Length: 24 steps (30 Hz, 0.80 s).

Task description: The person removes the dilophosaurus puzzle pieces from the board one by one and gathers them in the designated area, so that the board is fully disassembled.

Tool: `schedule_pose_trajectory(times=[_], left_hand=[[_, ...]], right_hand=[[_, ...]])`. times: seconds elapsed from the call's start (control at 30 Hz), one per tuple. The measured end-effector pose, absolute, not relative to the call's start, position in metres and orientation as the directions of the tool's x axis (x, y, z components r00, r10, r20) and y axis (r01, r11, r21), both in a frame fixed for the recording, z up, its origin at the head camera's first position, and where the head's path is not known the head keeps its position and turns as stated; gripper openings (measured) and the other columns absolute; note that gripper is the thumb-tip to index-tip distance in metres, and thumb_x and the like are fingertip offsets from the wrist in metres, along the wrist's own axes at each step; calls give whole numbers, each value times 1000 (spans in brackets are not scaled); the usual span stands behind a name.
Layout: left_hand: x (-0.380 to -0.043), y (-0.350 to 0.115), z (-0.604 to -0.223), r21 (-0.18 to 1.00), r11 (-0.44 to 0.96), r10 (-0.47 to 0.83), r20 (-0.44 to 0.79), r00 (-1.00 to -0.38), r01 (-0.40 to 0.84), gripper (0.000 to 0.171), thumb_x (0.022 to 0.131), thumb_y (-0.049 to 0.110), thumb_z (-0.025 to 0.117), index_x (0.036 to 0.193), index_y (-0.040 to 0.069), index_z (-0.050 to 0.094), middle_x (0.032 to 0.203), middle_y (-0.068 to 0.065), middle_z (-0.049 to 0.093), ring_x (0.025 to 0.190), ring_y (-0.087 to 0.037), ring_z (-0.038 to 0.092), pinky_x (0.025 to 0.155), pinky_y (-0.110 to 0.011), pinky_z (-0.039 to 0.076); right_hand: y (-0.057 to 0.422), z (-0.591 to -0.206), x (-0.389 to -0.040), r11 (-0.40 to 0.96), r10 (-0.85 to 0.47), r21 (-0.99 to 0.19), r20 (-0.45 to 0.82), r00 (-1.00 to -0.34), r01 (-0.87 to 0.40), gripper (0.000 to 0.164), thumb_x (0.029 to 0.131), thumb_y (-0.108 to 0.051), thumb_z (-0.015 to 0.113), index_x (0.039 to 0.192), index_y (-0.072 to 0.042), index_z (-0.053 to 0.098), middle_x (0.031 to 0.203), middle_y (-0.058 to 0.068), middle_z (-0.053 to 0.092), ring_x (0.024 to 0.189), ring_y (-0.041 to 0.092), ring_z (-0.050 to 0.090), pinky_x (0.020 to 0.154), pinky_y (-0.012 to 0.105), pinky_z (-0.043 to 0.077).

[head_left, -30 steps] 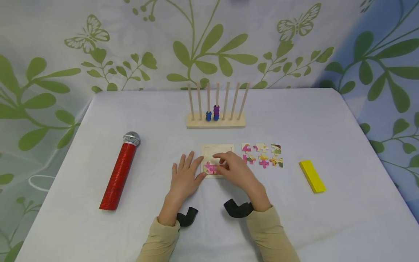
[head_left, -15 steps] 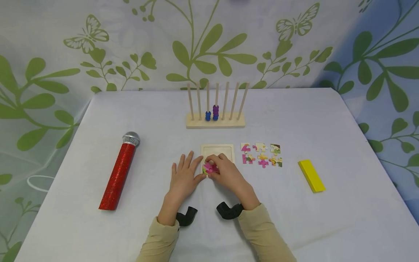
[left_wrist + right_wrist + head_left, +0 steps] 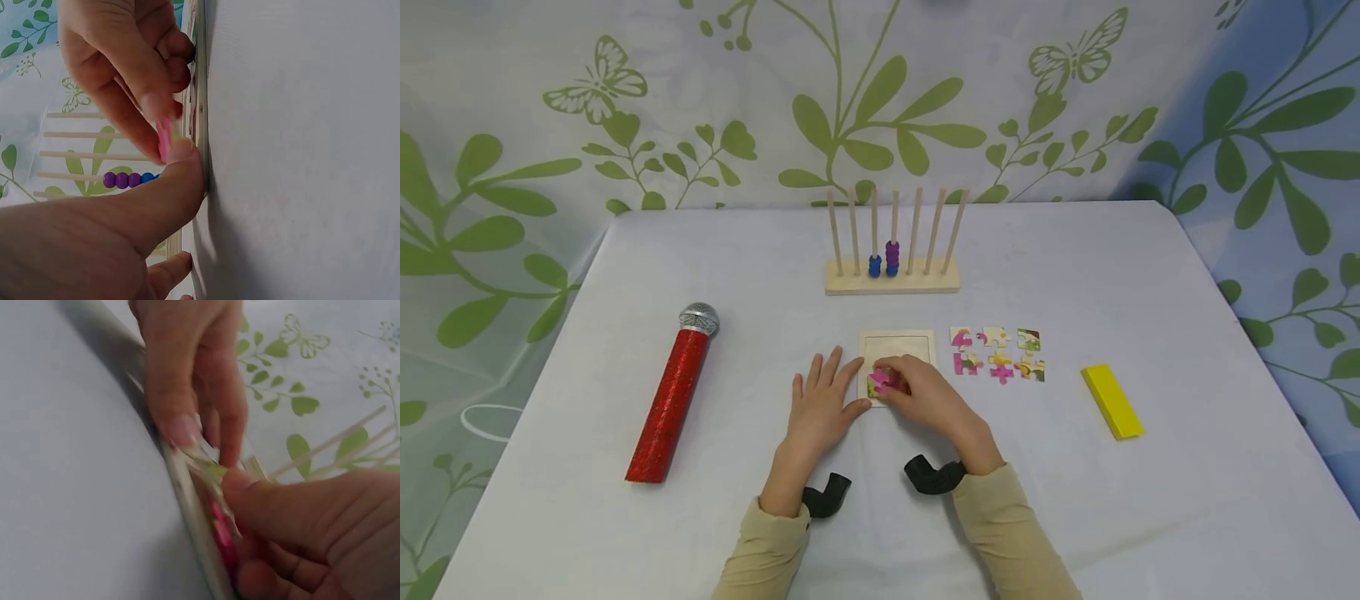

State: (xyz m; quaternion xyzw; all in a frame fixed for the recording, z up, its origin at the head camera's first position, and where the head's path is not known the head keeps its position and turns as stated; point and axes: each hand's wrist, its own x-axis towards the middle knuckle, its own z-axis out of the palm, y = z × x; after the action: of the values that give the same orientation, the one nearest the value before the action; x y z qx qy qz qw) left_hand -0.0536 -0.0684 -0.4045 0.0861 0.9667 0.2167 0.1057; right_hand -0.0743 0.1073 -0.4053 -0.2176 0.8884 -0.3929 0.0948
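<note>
A small wooden puzzle tray point(image 3: 898, 343) lies in the middle of the table. My right hand point(image 3: 934, 407) pinches a pink-and-green puzzle piece point(image 3: 877, 386) between thumb and forefinger over the tray's lower left part. In the left wrist view, that piece point(image 3: 165, 141) stands tilted on edge, close to my left thumb. My left hand point(image 3: 820, 412) rests on the table with spread fingers, its thumb and forefinger at the tray's left edge. More pink point(image 3: 223, 537) shows in the tray below my right hand in the right wrist view, blurred and partly covered.
Several loose puzzle pieces point(image 3: 997, 364) lie in two rows right of the tray. Behind it stands a wooden peg rack point(image 3: 892, 283) with blue and purple beads. A red microphone point(image 3: 672, 400) lies at the left, a yellow block point(image 3: 1112, 402) at the right.
My right hand has moved left and down over the tray and taken hold of the pink-and-green piece, which is now lifted at a tilt. My left hand stays in place.
</note>
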Motion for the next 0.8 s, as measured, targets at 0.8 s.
schedule_pose_trajectory(times=[0.8], left_hand=[[-53, -67, -402, 439, 894, 194, -195, -962, 91, 61, 84, 33, 63, 138, 18, 39, 148, -12, 19, 135, -35, 7, 102, -58, 5]], right_hand=[[224, -398, -58, 616, -324, -786, -201, -925, -45, 41, 80, -14, 69, 120, -8, 59, 73, 2, 52, 64, 16, 45, 54, 23, 36]])
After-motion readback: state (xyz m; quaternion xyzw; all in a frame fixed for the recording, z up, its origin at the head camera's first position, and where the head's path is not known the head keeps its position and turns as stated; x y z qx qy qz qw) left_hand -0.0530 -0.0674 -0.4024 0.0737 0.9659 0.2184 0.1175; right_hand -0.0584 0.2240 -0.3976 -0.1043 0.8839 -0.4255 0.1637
